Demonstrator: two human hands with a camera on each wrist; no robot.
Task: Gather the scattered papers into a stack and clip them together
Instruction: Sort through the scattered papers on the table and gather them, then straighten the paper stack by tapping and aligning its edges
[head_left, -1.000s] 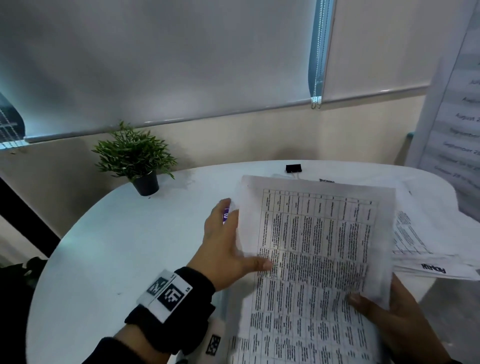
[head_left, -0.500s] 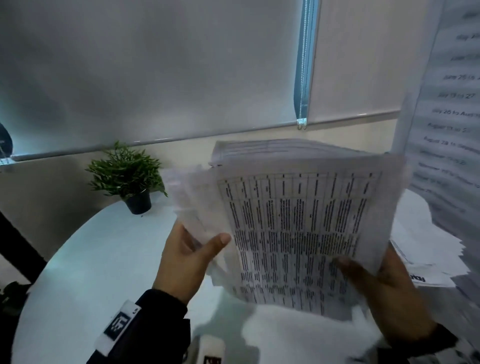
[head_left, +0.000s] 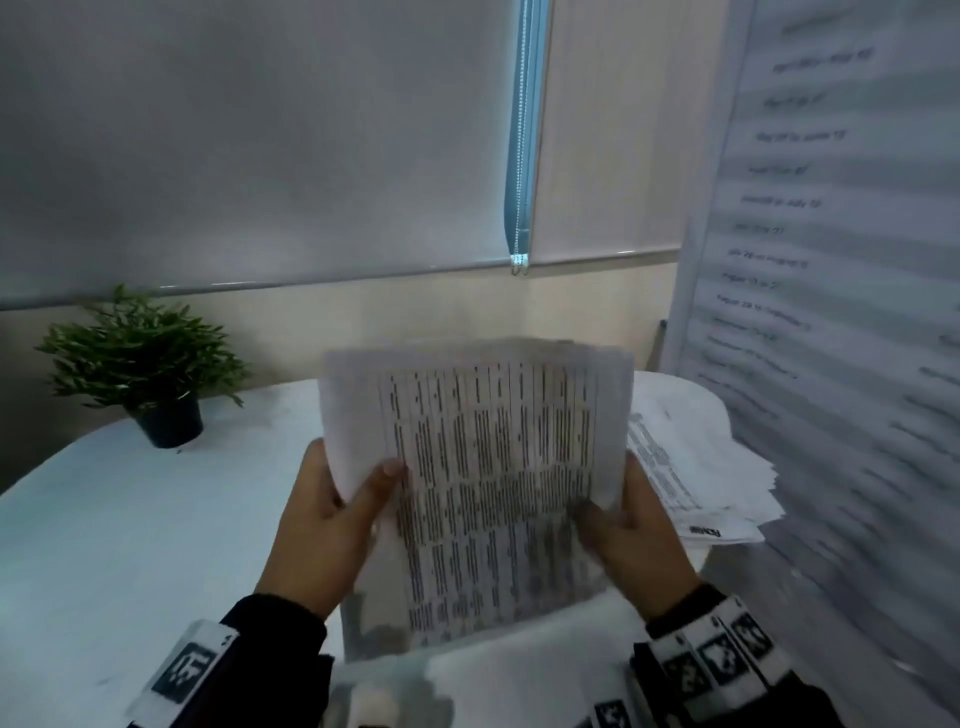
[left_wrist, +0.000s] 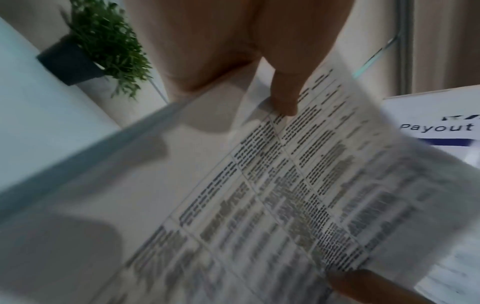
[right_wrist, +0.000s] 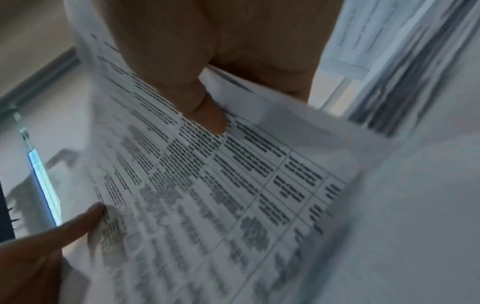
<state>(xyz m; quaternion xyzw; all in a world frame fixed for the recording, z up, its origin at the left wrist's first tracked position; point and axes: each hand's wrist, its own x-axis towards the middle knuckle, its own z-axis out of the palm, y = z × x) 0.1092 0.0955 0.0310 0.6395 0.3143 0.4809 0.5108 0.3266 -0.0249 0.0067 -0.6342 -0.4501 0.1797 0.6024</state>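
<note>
A stack of printed papers (head_left: 493, 467) with table text stands nearly upright above the white table (head_left: 130, 519), held between both hands. My left hand (head_left: 332, 525) grips its left edge, thumb across the front sheet. My right hand (head_left: 631, 540) grips the right edge the same way. The left wrist view shows the papers (left_wrist: 285, 195) under my left thumb (left_wrist: 284, 96). In the right wrist view the papers (right_wrist: 221, 185) sit under my right thumb (right_wrist: 207, 111). More loose papers (head_left: 696, 467) lie on the table's right side. No clip shows in any view.
A small potted plant (head_left: 148, 364) stands at the table's back left. A printed banner (head_left: 831, 260) hangs close on the right. Window blinds cover the wall behind. A white sheet (head_left: 519, 670) lies on the table just below the held stack.
The stack came up off the table and now stands upright between both hands. Its sheets are pulled closer into line, and my left thumb moved onto the front sheet.
</note>
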